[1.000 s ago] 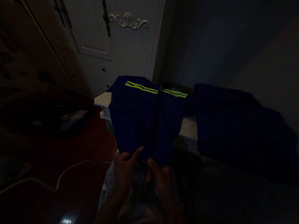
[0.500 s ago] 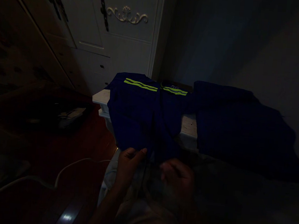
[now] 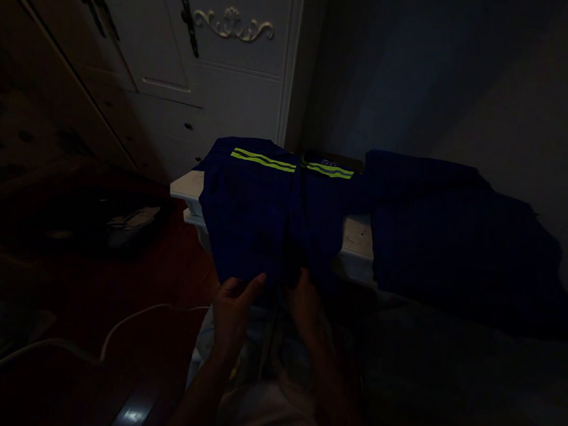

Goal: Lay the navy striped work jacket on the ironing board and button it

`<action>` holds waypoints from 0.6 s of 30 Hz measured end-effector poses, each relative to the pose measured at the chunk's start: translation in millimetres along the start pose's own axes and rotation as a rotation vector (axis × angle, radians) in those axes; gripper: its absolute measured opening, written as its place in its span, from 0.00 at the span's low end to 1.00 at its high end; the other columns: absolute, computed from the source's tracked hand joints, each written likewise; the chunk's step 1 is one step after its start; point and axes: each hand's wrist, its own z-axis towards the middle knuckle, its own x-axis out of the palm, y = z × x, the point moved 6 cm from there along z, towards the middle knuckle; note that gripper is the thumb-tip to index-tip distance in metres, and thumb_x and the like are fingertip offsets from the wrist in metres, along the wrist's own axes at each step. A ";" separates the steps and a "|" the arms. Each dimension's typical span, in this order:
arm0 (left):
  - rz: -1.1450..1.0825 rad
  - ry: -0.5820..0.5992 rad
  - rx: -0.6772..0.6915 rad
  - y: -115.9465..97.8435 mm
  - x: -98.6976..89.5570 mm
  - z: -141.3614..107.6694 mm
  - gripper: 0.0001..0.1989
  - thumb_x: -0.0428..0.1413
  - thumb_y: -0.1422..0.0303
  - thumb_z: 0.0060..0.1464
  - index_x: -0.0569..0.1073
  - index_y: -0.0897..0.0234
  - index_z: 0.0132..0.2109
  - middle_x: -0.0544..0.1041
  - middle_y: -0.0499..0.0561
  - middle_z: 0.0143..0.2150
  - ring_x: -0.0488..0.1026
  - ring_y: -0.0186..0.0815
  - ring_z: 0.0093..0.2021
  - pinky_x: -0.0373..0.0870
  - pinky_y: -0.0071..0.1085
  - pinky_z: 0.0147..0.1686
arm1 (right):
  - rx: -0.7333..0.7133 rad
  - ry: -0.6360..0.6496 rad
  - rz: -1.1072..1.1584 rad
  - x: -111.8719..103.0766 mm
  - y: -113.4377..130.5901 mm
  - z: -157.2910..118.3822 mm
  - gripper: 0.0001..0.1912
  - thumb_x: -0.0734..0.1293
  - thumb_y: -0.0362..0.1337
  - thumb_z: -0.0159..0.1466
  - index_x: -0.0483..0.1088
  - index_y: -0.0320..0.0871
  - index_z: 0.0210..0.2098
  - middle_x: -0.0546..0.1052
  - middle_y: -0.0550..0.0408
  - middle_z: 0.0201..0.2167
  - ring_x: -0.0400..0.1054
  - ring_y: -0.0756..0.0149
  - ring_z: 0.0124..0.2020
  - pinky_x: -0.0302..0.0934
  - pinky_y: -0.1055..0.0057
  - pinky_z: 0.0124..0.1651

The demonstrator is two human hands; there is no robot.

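A dark blue jacket [image 3: 249,203] with yellow-green stripes across its chest lies spread over a white bench, its lower edge hanging toward me. My left hand [image 3: 233,305] is closed on that lower edge, thumb on top. Close to the front opening, my right hand [image 3: 304,303] pinches the jacket's other lower part; its fingertips are partly lost in the dark. One sleeve side of the jacket stretches right toward a second spread of dark blue cloth [image 3: 462,237].
The white bench [image 3: 359,237] shows between the blue cloths. Behind it stands a white cabinet [image 3: 236,88] with dark handles. A white cable [image 3: 108,337] runs over the dark red floor [image 3: 179,256] at left. Dim items [image 3: 133,218] lie on the floor.
My right hand has moved up and left from beside the jacket to its lower edge near the front opening. My left hand keeps its hold on the hem. The view has shifted slightly.
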 end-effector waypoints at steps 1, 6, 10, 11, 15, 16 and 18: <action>-0.006 -0.002 0.000 0.8 -1.0 0.5 0.19 0.67 0.55 0.38 0.75 0.68 0.26 0.75 0.48 0.24 0.69 0.31 0.25 0.63 0.25 0.24 | 0.042 0.040 -0.082 4.8 -1.1 4.6 0.29 0.66 0.49 0.63 0.64 0.37 0.57 0.77 0.35 0.47 0.73 0.51 0.47 0.63 0.63 0.46; 0.026 -0.005 0.034 2.7 -3.2 4.0 0.18 0.67 0.55 0.39 0.75 0.68 0.25 0.73 0.46 0.22 0.67 0.29 0.24 0.61 0.25 0.24 | 0.041 0.112 -0.226 9.3 -3.5 18.3 0.12 0.62 0.37 0.67 0.74 0.37 0.42 0.79 0.37 0.40 0.75 0.56 0.40 0.60 0.69 0.38; 0.085 -0.037 0.094 4.4 -3.3 7.3 0.18 0.66 0.56 0.40 0.72 0.67 0.22 0.70 0.45 0.20 0.64 0.29 0.23 0.59 0.25 0.23 | -0.045 0.037 0.109 -13.5 -1.7 8.3 0.15 0.64 0.44 0.64 0.74 0.39 0.29 0.77 0.50 0.26 0.71 0.63 0.30 0.60 0.73 0.32; 0.109 -0.049 0.113 4.3 -3.0 7.1 0.18 0.66 0.56 0.40 0.71 0.66 0.21 0.69 0.45 0.19 0.64 0.29 0.23 0.59 0.25 0.24 | -0.028 0.055 0.245 -19.3 -0.9 2.9 0.17 0.65 0.47 0.63 0.74 0.39 0.28 0.76 0.53 0.23 0.69 0.65 0.26 0.59 0.73 0.28; 0.217 -0.070 0.232 -0.6 1.2 -0.6 0.17 0.66 0.58 0.41 0.71 0.64 0.18 0.68 0.45 0.18 0.63 0.30 0.23 0.59 0.26 0.25 | 0.098 0.144 0.720 -38.2 13.6 -21.7 0.22 0.72 0.54 0.53 0.75 0.39 0.30 0.74 0.58 0.21 0.66 0.68 0.21 0.61 0.74 0.21; 0.235 -0.065 0.264 -2.4 2.8 -3.9 0.17 0.65 0.58 0.41 0.71 0.64 0.18 0.68 0.45 0.18 0.63 0.30 0.23 0.59 0.26 0.25 | 0.106 0.144 0.792 -42.5 19.7 -26.6 0.22 0.73 0.53 0.52 0.76 0.39 0.31 0.75 0.58 0.23 0.67 0.68 0.22 0.63 0.73 0.22; 0.245 -0.048 0.300 -4.7 5.3 -10.1 0.15 0.66 0.59 0.41 0.73 0.63 0.18 0.68 0.46 0.18 0.63 0.30 0.23 0.59 0.26 0.25 | 0.093 0.135 0.884 -49.4 31.5 -33.9 0.21 0.75 0.51 0.50 0.77 0.40 0.33 0.77 0.57 0.26 0.70 0.66 0.26 0.68 0.71 0.27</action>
